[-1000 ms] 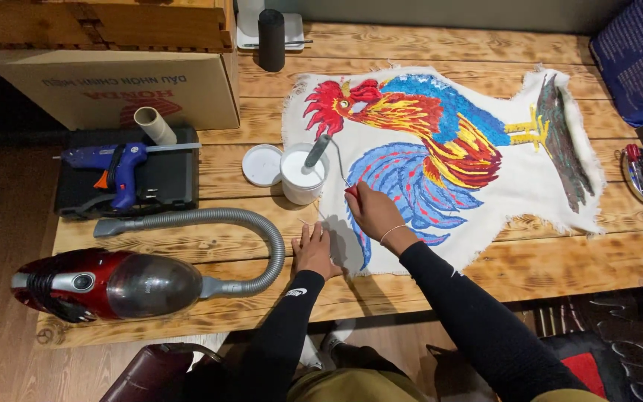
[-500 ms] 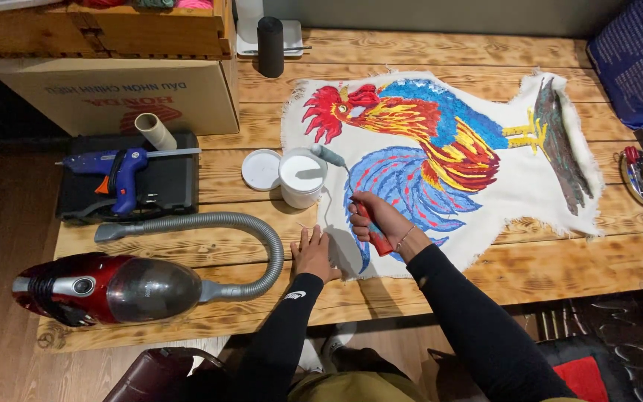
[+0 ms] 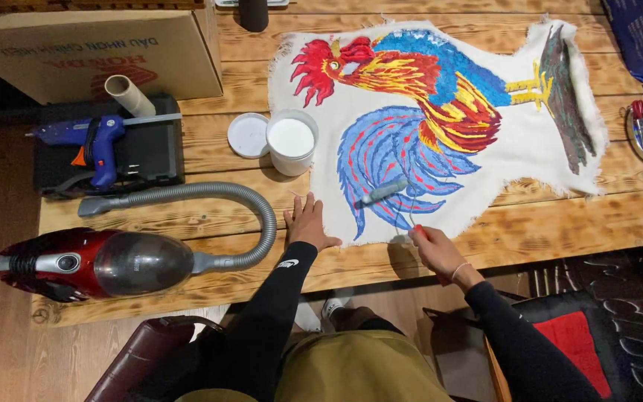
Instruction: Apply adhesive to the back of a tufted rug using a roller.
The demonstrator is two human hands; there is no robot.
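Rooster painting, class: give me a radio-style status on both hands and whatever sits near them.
Left hand flat on cloth edge. Right hand gripping red-handled tool at rooster painting lower edge. Paint tub and vacuum hose close by left.

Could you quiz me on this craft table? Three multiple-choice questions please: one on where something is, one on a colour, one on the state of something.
1. Where does the left hand rest?
A. on the glue gun
B. flat on the table at the cloth's lower left edge
C. inside the box

2. What colour is the vacuum body?
A. red
B. green
C. white

3. How is the tub of white paint?
A. lid on
B. tipped over
C. open, its lid lying beside it

Answers: 1 B, the palm lies flat by the edge of the rooster cloth. 2 A, its shell is glossy red with a grey hose. 3 C, the white paint shows, and the lid lies to its left.
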